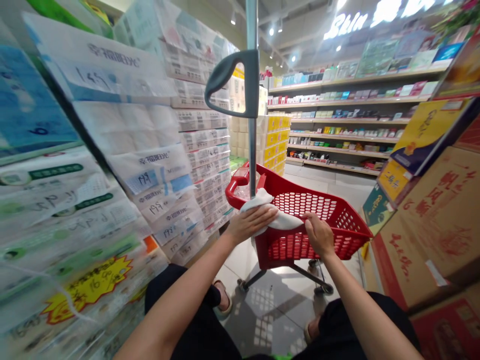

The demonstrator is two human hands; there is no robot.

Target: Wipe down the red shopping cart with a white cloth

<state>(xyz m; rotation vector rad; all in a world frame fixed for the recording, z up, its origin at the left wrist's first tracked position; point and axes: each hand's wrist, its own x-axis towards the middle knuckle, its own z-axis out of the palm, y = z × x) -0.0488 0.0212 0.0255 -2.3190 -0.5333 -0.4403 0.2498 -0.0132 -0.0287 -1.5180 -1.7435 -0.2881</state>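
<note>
A red plastic basket cart (307, 200) with perforated walls stands in front of me, on dark metal legs with casters. My left hand (258, 218) lies with its fingers stretched out on a white cloth (287, 220) draped over the cart's near rim, beside the metal pole. My right hand (318, 232) is closed at the same rim, its fingers around the red edge by the cloth's right end. The upright metal pole (252, 150) carries a grey loop handle (253, 85) above the cart.
Stacked tissue packs (157, 170) rise close on the left. Cardboard cartons (431, 225) and yellow boxes (431, 130) line the right. Product shelves (337, 102) stand at the back, with a yellow-and-white stack (275, 145) before them. My legs flank the cart's near side.
</note>
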